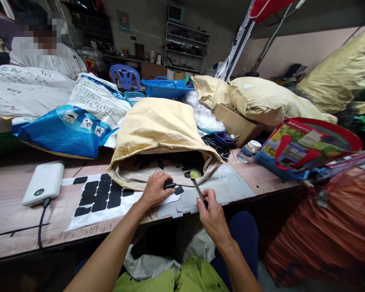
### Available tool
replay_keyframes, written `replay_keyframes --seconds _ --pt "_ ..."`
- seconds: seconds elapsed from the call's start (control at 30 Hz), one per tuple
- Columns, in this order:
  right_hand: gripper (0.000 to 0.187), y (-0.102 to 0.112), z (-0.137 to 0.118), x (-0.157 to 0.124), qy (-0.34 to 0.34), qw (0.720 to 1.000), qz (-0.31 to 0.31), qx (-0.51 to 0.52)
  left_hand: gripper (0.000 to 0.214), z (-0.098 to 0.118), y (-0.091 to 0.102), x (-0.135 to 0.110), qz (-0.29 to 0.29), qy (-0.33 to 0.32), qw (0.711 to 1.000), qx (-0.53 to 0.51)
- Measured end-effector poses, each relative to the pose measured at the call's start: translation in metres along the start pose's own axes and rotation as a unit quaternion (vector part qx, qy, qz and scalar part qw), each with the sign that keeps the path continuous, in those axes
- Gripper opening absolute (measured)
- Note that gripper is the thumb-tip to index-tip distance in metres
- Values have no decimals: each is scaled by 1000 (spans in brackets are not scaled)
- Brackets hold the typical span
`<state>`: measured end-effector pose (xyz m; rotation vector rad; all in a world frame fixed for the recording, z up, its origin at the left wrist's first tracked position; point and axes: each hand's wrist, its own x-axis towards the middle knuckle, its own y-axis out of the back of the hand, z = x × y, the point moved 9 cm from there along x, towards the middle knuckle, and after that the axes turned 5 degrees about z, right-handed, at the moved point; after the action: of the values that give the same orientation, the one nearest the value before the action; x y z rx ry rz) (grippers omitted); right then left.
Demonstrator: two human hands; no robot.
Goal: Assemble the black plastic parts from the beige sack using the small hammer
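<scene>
My right hand (211,215) is closed round the dark handle of a small tool with a metal shaft and a yellow-green round head (194,174); it resembles a little hammer. That head is at the mouth of a cream woven sack (161,121), which lies on its side with many small black pieces (161,162) inside. At the sack's lower lip, my left hand (157,188) has its fingers curled on a small black piece (169,185). Beneath that hand runs a white sheet (76,221) with rows of black rounded-square patches (101,190). One loose patch (179,190) lies beside the fingers.
A white power bank (44,182) with a cable sits left on the table (6,219). Blue-and-white bags (69,125) lie behind it. Rightward are a lidded jar (248,151), a colourful tote bag (304,146) and a red-brown sack (325,223). A person (42,48) is at far left.
</scene>
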<state>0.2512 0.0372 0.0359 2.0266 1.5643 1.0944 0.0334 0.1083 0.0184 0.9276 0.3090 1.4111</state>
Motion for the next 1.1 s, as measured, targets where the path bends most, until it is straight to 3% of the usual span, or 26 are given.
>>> replay_keyframes --seconds 0.1,0.23,0.5,0.7,1.1 --pt "29 -7 -13 -12 7 998 -61 -2 18 -3 4 -1 5 7 999 -37" --pt "47 -12 -27 -17 40 997 -66 -2 12 0 4 -2 1 4 1000 -31" --pt "52 -7 -44 -16 97 994 -36 31 9 1 2 -4 -3 -5 1000 -16" --pt "54 -21 -39 -23 116 991 -63 -32 6 -1 2 -3 0 0 1000 -22" --pt "53 -27 -53 -21 133 987 -82 -48 10 2 4 -4 0 6 1000 -19"
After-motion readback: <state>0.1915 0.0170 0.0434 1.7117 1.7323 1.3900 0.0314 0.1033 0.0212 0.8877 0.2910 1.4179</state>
